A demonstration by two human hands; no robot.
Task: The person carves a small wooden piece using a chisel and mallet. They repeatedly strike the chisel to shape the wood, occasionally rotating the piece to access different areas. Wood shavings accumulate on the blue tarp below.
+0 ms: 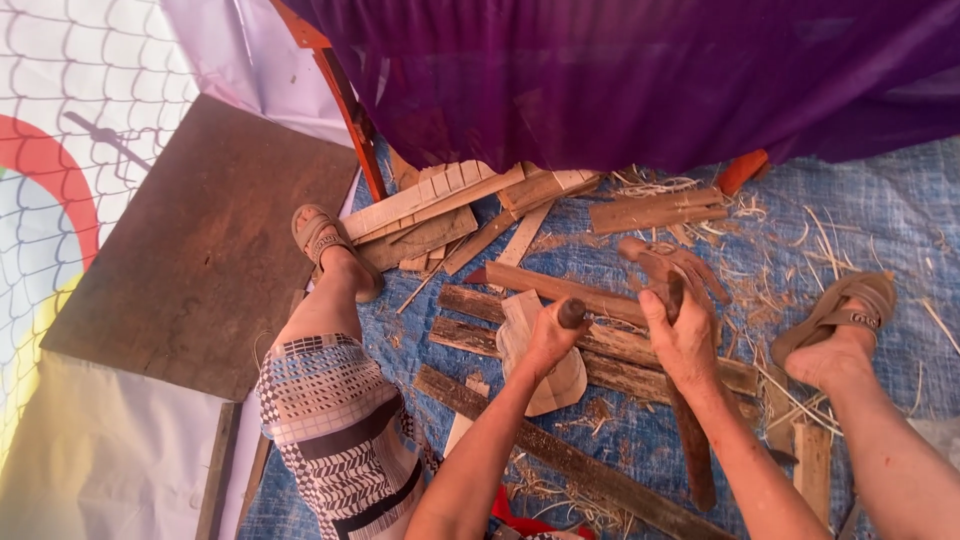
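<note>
My left hand (548,335) is closed around a dark, round-ended tool handle (572,313). It sits over a pale, carved, curved piece of wood (560,385) lying on rough planks (470,300). My right hand (685,345) grips a dark brown wooden piece (660,262) whose shaped end sticks out beyond the fingers. A long dark strip (697,455) runs under my right forearm; I cannot tell whether it joins what the hand holds. The two hands are about a hand's width apart.
I sit on a blue tarp (880,200) with legs spread, sandalled feet at left (318,238) and right (840,320). A stack of slats (440,200), loose planks (560,455) and wood shavings (800,250) lie around. A brown board (210,240) lies at left; purple cloth (620,80) hangs behind.
</note>
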